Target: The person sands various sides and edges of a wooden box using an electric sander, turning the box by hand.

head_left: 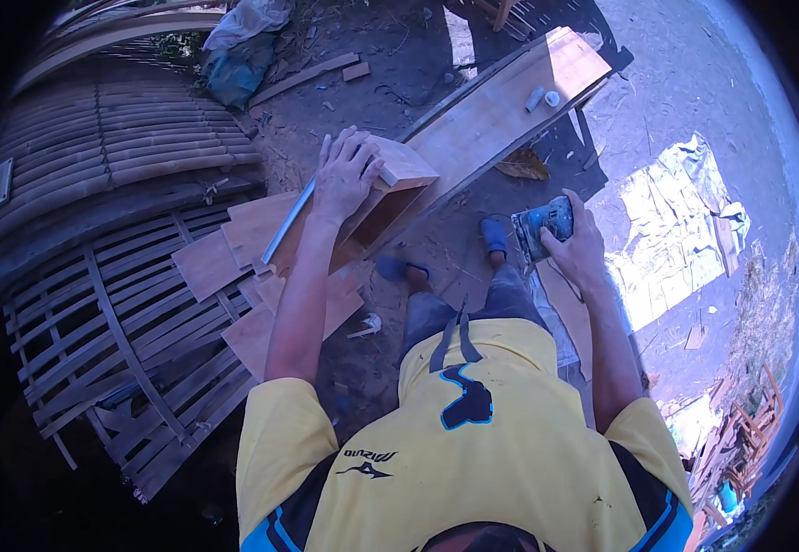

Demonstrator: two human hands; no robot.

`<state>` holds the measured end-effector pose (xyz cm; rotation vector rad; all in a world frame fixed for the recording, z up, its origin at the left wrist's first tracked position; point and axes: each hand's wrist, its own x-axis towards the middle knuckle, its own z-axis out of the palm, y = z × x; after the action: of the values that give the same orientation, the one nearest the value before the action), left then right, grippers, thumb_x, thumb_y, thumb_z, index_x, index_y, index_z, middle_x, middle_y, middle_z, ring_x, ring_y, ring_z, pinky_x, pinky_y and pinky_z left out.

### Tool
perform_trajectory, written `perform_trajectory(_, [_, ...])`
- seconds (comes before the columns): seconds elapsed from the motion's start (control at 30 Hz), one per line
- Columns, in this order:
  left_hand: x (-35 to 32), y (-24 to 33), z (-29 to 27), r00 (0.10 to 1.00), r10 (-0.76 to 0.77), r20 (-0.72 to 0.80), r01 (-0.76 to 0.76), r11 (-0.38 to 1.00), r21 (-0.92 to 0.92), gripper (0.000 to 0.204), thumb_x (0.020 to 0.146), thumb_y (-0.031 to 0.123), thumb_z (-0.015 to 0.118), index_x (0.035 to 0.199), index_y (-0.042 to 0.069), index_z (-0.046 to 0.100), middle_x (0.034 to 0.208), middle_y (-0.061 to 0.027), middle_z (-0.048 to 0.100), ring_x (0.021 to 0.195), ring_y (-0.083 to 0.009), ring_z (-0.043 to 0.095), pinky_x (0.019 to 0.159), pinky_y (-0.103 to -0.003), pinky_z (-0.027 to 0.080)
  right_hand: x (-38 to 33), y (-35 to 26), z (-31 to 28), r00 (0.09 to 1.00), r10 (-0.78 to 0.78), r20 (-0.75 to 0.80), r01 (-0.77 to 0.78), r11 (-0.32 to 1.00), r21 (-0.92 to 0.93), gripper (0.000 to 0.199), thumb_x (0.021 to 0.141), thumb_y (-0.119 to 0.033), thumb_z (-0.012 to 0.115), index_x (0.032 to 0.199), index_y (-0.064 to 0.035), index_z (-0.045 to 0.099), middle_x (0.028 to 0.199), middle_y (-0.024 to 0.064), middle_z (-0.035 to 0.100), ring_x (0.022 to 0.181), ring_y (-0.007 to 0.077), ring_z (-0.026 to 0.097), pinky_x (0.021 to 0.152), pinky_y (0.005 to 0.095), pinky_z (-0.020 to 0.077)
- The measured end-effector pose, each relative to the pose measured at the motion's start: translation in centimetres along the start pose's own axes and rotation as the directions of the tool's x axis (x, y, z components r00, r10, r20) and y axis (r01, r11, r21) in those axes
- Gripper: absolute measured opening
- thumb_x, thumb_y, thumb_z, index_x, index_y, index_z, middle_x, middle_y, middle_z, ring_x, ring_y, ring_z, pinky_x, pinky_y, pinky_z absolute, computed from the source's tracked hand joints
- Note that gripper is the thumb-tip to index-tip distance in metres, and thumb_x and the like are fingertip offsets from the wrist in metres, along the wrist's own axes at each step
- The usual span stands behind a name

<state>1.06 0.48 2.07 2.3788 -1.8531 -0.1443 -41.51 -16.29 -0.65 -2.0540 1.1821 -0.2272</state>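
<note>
My left hand (348, 175) lies with its fingers stretched out over the top of an open-fronted wooden box (405, 163). A light metal strip (289, 221) runs slantwise beside my left forearm, next to the box. In my right hand (583, 248) is a worn blue-and-dark power sander (544, 226), gripped around its body and held apart from the box. The sander's underside is mostly hidden.
The box rests at the near end of a long plank bench (501, 101), which carries a small cylinder and a white roll (552, 98). Flat wood panels (206, 260) lie on a slatted bamboo platform (142, 322) at left. A pale crumpled sheet (671, 230) covers ground at right.
</note>
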Motion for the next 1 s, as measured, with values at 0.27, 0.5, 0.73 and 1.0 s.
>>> perform_trajectory(0.27, [-0.2, -2.3, 1.5, 0.964, -0.248, -0.097, 0.243, 0.968, -0.058, 0.042, 0.114, 0.044, 0.048, 0.152, 0.031, 0.059, 0.149, -0.0123, 0.062, 0.148, -0.0399, 0.049, 0.127, -0.060, 0.032, 1.1, -5.1, -0.2, 0.997, -0.052, 0.054, 0.047, 0.995, 0.089, 0.085, 0.084, -0.032, 0.084, 0.159, -0.0187, 0.046, 0.115, 0.0207, 0.064, 0.105, 0.0453, 0.070, 0.093, 0.0550, 0.0564])
perform_trajectory(0.5, [-3.1, -1.6, 3.1, 0.879, -0.453, -0.146, 0.425, 0.885, -0.187, 0.048, 0.112, 0.040, 0.053, 0.157, 0.022, 0.052, 0.134, -0.0154, 0.067, 0.135, -0.0371, 0.058, 0.124, -0.059, 0.034, 4.7, -11.7, 1.6, 0.979, -0.201, -0.046, 0.206, 0.942, 0.266, 0.082, 0.085, -0.032, 0.084, 0.158, -0.0160, 0.048, 0.123, 0.0211, 0.066, 0.108, 0.0421, 0.072, 0.101, 0.0502, 0.0554])
perform_trajectory(0.73, [-3.9, -0.2, 4.0, 0.795, -0.538, -0.279, 0.522, 0.842, -0.136, 0.037, 0.105, 0.032, 0.062, 0.134, 0.009, 0.064, 0.119, -0.0175, 0.067, 0.120, -0.0383, 0.061, 0.116, -0.054, 0.038, 13.7, -15.9, 6.8, 0.925, -0.241, 0.295, 0.020, 0.804, 0.594, 0.078, 0.090, -0.035, 0.082, 0.156, -0.0107, 0.050, 0.130, 0.0161, 0.068, 0.124, 0.0268, 0.066, 0.111, 0.0408, 0.0490])
perform_trajectory(1.0, [-3.4, 0.5, 3.8, 0.798, -0.543, -0.262, 0.526, 0.839, -0.136, 0.036, 0.103, 0.026, 0.066, 0.132, 0.005, 0.065, 0.118, -0.0187, 0.066, 0.120, -0.0396, 0.059, 0.110, -0.053, 0.040, 24.1, -24.0, 11.1, 0.864, -0.411, 0.290, 0.274, 0.868, 0.413, 0.083, 0.082, -0.048, 0.080, 0.151, -0.0102, 0.054, 0.135, 0.0307, 0.068, 0.123, 0.0476, 0.067, 0.105, 0.0503, 0.0540])
